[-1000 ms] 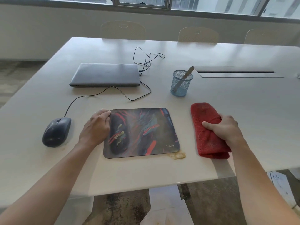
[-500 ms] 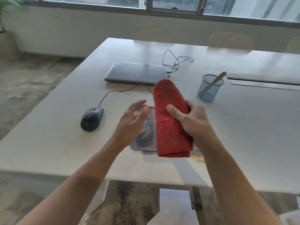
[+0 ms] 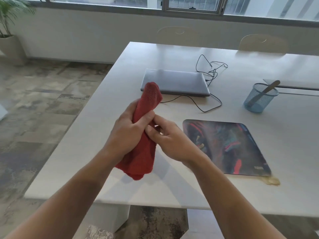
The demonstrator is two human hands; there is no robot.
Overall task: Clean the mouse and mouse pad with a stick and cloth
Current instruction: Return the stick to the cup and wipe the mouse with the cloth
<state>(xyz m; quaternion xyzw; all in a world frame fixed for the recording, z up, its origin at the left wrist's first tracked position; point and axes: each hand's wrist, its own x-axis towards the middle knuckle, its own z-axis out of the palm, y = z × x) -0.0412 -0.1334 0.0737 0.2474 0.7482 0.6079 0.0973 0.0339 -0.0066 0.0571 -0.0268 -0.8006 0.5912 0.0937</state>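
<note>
Head view: my left hand (image 3: 126,133) grips the red cloth (image 3: 143,135) upright, while my right hand (image 3: 170,140) pinches its edge. To their right, nearer the right hand, the mouse pad (image 3: 229,145) lies flat on the surface (image 3: 96,142); the mouse is hidden.

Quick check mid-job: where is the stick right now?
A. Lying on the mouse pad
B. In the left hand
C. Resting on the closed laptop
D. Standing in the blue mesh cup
D: the stick leans inside the blue mesh cup on the table's right side, untouched, while both the left hand and the right hand are busy holding the red cloth.
</note>
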